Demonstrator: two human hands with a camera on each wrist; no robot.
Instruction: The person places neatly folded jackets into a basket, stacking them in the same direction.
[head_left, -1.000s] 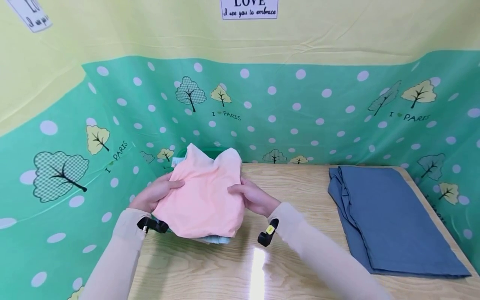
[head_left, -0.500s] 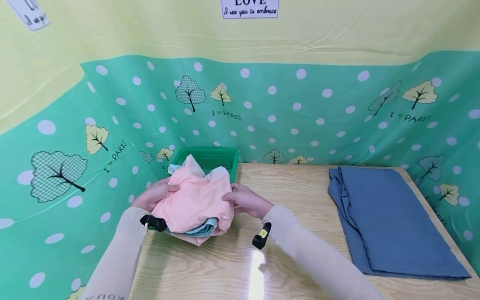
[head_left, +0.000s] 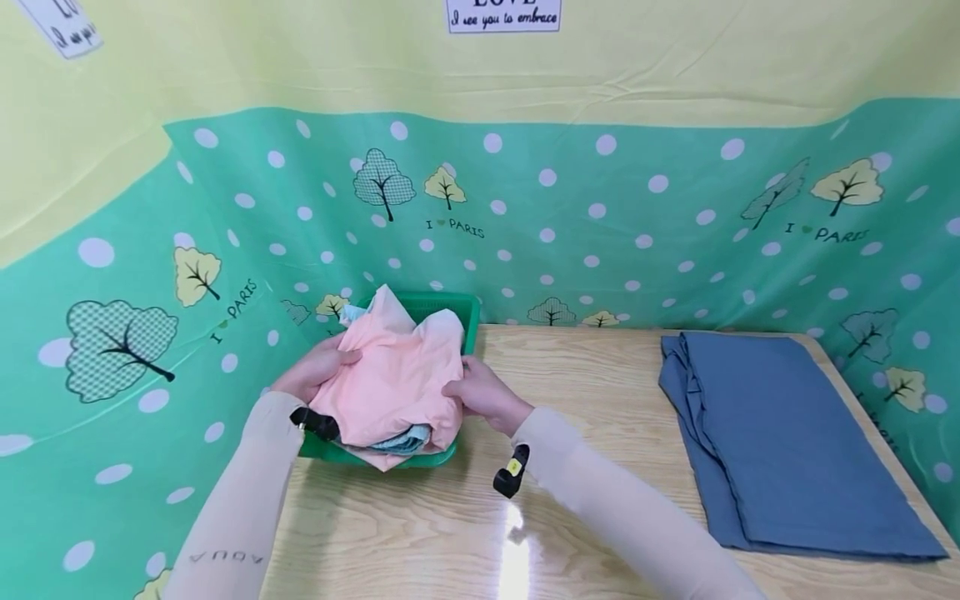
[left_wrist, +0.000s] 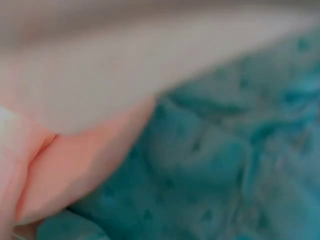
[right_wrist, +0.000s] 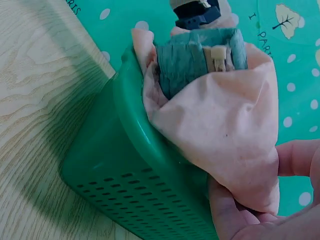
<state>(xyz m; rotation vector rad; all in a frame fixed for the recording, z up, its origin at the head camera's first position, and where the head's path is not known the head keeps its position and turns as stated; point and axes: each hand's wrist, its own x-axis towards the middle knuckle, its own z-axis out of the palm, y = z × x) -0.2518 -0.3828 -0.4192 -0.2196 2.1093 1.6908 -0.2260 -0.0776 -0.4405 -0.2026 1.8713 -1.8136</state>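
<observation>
A light pink folded garment [head_left: 397,375] is bundled around teal cloth [head_left: 405,440], which shows at its near edge. My left hand [head_left: 317,369] grips the bundle's left side with the thumb on top. At the right side my right hand [head_left: 487,390] pinches the pink fabric between thumb and fingers, as the right wrist view also shows. The bundle overlaps the opening of a green perforated basket [right_wrist: 132,117]. A beige clip-like piece [right_wrist: 218,57] sits on the teal cloth. In the left wrist view, blurred patterned teal cloth [left_wrist: 200,165] lies beside pink material.
A dark blue folded cloth [head_left: 795,442] lies on the right of the wooden table [head_left: 570,375]. A green and yellow printed curtain [head_left: 525,208] encloses the back and sides, close behind the basket.
Both hands have lowered the bundle toward the basket and shifted it slightly back. Teal cloth now shows at its front, and the basket's rim, mostly hidden a second ago, is visible.
</observation>
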